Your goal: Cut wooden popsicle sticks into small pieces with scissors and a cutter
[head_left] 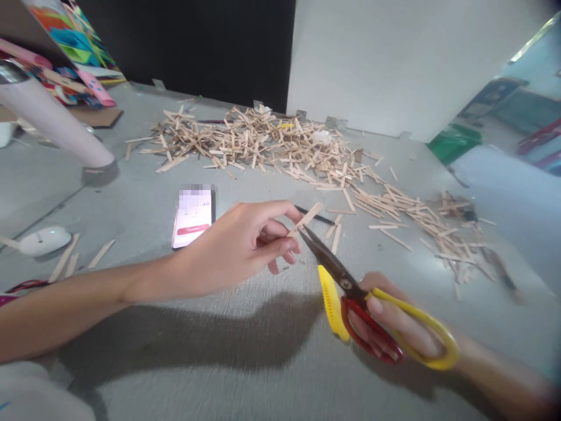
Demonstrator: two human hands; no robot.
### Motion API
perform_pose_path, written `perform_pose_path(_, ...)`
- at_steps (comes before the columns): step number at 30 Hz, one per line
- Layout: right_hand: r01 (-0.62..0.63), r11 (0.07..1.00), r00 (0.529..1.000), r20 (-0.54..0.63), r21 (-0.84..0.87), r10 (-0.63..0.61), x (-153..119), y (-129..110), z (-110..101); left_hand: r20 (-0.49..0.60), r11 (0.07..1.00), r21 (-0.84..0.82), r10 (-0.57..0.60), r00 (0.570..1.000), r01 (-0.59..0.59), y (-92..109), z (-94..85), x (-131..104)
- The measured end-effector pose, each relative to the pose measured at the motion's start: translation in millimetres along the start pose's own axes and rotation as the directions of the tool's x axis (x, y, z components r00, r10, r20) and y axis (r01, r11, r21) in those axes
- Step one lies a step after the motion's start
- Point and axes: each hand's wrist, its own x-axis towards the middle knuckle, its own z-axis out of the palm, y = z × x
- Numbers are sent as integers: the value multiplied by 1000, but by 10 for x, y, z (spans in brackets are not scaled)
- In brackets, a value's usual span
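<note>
My left hand [245, 245] pinches a short wooden stick [312, 214] between thumb and fingertips, near the middle of the view. Red and yellow scissors [346, 283] are in my right hand [398, 321], with its fingers through the handles. The tips of the scissor blades meet the stick close to my left fingertips. Under the scissors lies a yellow-handled tool [333, 304] on the grey table [210, 386]. A thin dark rod [322, 217] shows behind the stick, beside a few loose wooden pieces.
A long heap of wooden sticks [245, 140] spreads along the table's back and right. A lit phone [193, 216] lies behind my left wrist. At the left are a pale tumbler [56, 117] and a white mouse-like object [44, 241]. A green bin [456, 142] stands beyond the right edge.
</note>
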Motion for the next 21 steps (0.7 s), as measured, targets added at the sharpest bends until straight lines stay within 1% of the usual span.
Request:
perform_pose_path(4,41,997,999,-14,70,-40,11,14,-2,-11,1000,-3,2,1000,-2,0,-1,-8)
perform_pose_path(13,-18,995,999,-33,102,22,31,26,12,-27,998,54,43,999,-42,-25,6,-15)
perform_pose_path(17,-24,998,996,-80,49,28,52,91,7,-45,988,145,51,998,-44,-36,6,-3)
perform_pose_path(21,-89,996,992,-93,-25,86,52,137,-37,-33,976,211,62,998,-54,-54,3,24)
